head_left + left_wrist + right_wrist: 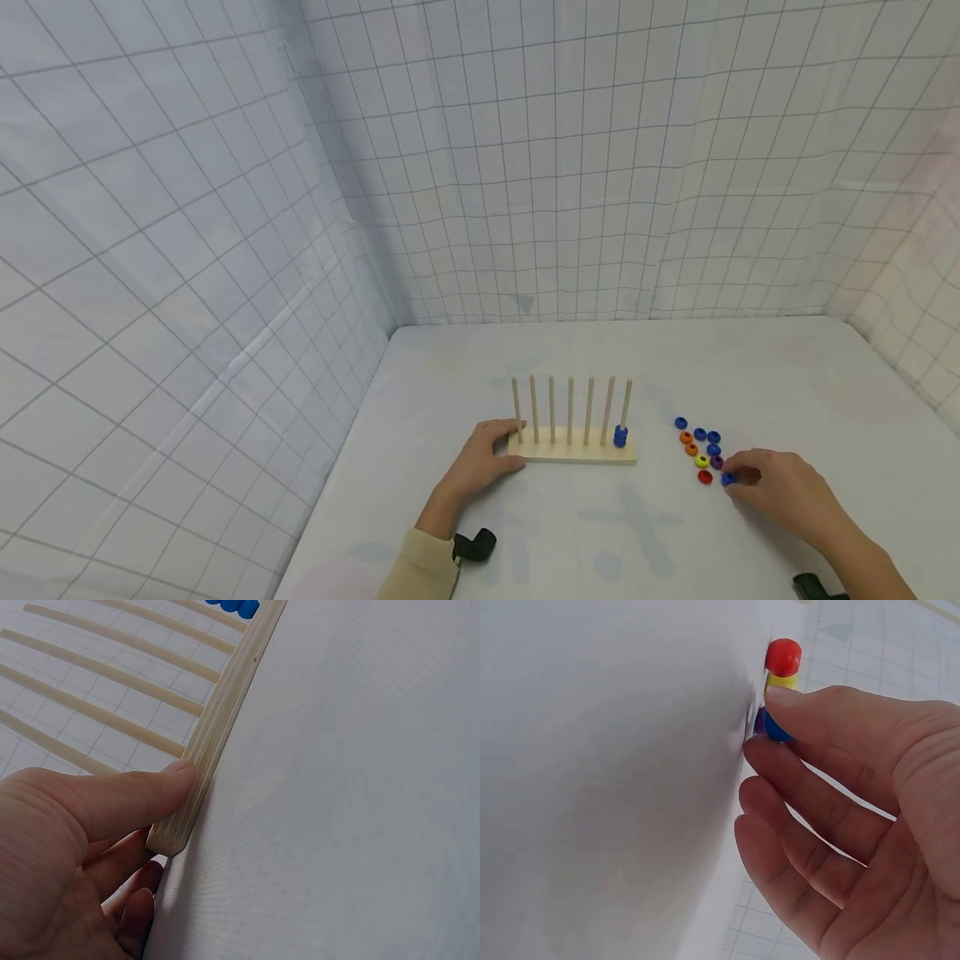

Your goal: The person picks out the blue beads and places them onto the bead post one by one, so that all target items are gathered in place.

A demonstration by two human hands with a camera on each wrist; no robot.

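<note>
Nearest the cam, at the bottom edge: tan sleeve [422, 568] on the L arm, w/ a blk wrist device [476, 545] beside it; a 2nd blk device [816, 588] sits by the R wrist, partly cut off.

L hand [480, 458] grips the L end of a pale wooden base [573, 451], thumb pressed on the near edge, fingers round the far side. R hand [783, 492] pinches a blue bead [728, 479] btwn thumb & index; other fingers bend loosely, small gaps btwn them in the R wrist view. Can't tell if that bead is lifted or touching the bench [787, 375].

Base lies flat on the bench btwn the hands, long side facing the person. 7 wooden pegs [570, 410] stand in a row on it. Rightmost peg carries stacked blue beads [620, 437] down at the base, exact no. hard to tell; the other 6 are bare.

Loose beads lie btwn base & R hand, in 2 rough lines. L line, far to near: blue, orange bead [686, 437], another orange, yellow bead [701, 461], red bead [705, 477]. R of that: 3 blues, then purple bead [717, 462], just beside the R fingertips.

Bench cover's white; white grid-patterned sheets [555, 167] rise behind & at both sides.
</note>
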